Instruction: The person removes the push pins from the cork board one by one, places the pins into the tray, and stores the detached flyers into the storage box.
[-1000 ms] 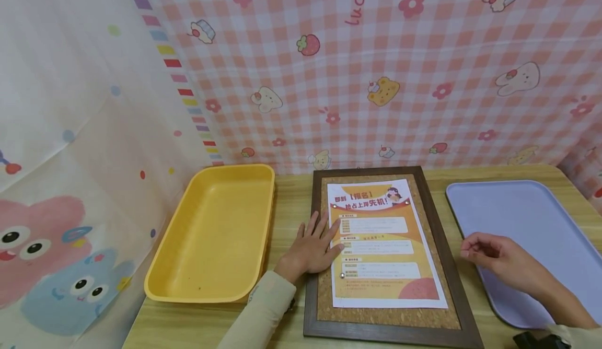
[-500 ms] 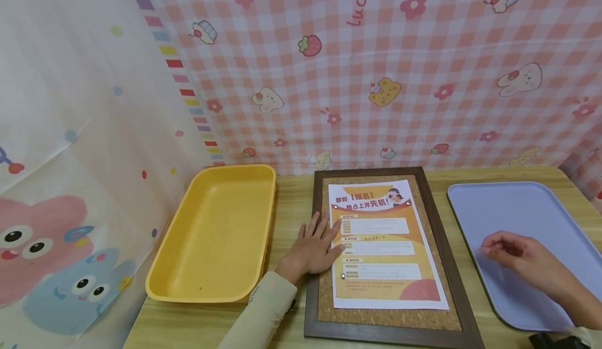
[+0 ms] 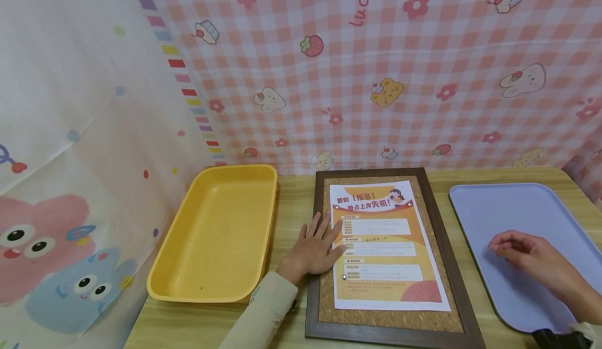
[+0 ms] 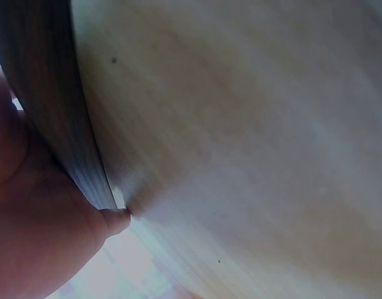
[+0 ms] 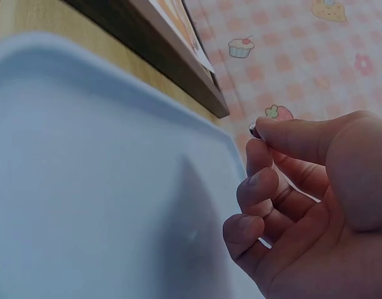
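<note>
As we compare successive head views, we find that the right hand (image 3: pixel 531 255) has shifted from just beside the corkboard (image 3: pixel 390 317) to farther over the lavender tray (image 3: pixel 510 208), while the left hand (image 3: pixel 312 252) keeps its position. We judge that this change takes the work in hand off the board and to the tray side. From the right wrist, we see thumb and forefinger pinching one small metallic pin (image 5: pixel 253 129) above the tray, the other fingers curled. We note the left hand lying with fingers spread across the left side of the dark wooden frame (image 3: pixel 392 337) and onto the edge of the printed poster (image 3: pixel 390 247).

We count two hands, one framed corkboard and one poster upon it. On the poster we count three pins: an upper-left pin (image 3: pixel 336 207), an upper-right pin (image 3: pixel 409 204) and a lower-left pin (image 3: pixel 344 276); at the lower-right corner we see none. We count two trays: the lavender one right of the board, a deeper yellow tray (image 3: pixel 216 234) left of it. Board and trays rest on one wood-grain table (image 3: pixel 295 192), before a pink gingham cloth (image 3: pixel 329 67).
</note>
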`<action>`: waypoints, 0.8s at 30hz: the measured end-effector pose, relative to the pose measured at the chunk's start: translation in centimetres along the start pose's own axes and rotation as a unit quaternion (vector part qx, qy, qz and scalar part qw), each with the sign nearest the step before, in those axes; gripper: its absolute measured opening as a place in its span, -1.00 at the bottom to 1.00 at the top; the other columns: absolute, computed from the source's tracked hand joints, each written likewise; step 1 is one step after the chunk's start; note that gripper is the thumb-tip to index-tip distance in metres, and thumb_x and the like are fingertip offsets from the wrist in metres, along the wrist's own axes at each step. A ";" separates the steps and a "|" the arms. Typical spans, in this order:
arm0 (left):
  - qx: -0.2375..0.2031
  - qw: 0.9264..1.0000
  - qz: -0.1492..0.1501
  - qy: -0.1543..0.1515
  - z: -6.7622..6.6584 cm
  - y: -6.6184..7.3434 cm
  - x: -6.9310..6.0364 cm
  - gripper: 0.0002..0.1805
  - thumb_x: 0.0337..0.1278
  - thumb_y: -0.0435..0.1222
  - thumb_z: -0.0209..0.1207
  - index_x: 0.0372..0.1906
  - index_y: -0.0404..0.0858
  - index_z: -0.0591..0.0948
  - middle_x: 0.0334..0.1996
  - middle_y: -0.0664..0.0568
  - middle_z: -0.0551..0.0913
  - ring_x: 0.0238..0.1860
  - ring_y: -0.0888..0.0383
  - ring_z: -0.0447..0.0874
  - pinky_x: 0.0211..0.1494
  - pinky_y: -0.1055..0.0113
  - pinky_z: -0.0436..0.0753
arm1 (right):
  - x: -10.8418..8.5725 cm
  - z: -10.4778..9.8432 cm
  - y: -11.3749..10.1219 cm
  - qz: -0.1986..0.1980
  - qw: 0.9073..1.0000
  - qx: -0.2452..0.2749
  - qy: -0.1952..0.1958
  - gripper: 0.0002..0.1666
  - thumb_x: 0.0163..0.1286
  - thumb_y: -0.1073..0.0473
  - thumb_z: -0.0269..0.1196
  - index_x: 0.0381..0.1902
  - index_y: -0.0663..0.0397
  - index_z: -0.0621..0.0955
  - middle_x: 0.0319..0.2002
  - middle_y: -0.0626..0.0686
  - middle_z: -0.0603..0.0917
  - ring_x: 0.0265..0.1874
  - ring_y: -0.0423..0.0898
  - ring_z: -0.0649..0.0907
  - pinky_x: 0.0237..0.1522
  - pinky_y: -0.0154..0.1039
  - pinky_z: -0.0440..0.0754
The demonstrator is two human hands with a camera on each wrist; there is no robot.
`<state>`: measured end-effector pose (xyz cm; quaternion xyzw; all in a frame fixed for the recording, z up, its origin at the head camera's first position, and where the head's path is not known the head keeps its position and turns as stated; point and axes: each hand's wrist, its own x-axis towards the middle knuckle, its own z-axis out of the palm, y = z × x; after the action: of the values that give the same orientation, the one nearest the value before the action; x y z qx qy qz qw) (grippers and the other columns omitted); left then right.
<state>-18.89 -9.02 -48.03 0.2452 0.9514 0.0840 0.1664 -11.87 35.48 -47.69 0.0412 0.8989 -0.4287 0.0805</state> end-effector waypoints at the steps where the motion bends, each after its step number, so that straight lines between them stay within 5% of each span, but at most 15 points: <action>1: -0.001 1.000 0.000 0.000 0.0 0.0 0.0 -0.29 0.52 0.19 -0.37 0.62 0.10 -0.16 0.61 0.04 -0.34 0.59 -0.02 -0.49 0.57 -0.14 -0.17 | 0.0 0.0 0.1 0.005 1.000 0.000 -0.001 -0.60 0.54 0.00 0.12 -0.05 0.29 0.59 -0.38 -0.14 0.62 -0.45 -0.29 0.47 -0.47 -0.28 0.45; 12: 0.000 1.000 0.000 0.000 0.1 0.1 0.0 -0.29 0.52 0.19 -0.37 0.62 0.10 -0.16 0.61 0.03 -0.33 0.59 -0.02 -0.49 0.57 -0.14 -0.18 | 0.2 0.3 0.5 0.012 1.000 0.004 -0.003 -0.64 0.55 0.05 0.10 -0.05 0.30 0.58 -0.50 -0.12 0.51 -0.54 -0.20 0.43 -0.53 -0.25 0.42; 24: 0.001 1.000 -0.003 0.000 0.0 0.1 0.0 -0.29 0.52 0.20 -0.38 0.62 0.11 -0.17 0.61 0.03 -0.34 0.59 -0.02 -0.50 0.57 -0.14 -0.18 | 0.4 0.5 0.7 -0.010 0.999 -0.026 -0.022 -0.73 0.52 0.23 0.09 -0.07 0.35 0.60 -0.29 -0.13 0.68 -0.42 -0.34 0.45 -0.43 -0.33 0.44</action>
<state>-18.86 -8.95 -48.02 0.2427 0.9521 0.0823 0.1666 -12.10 35.56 -48.64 0.0202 0.9081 -0.4069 0.0970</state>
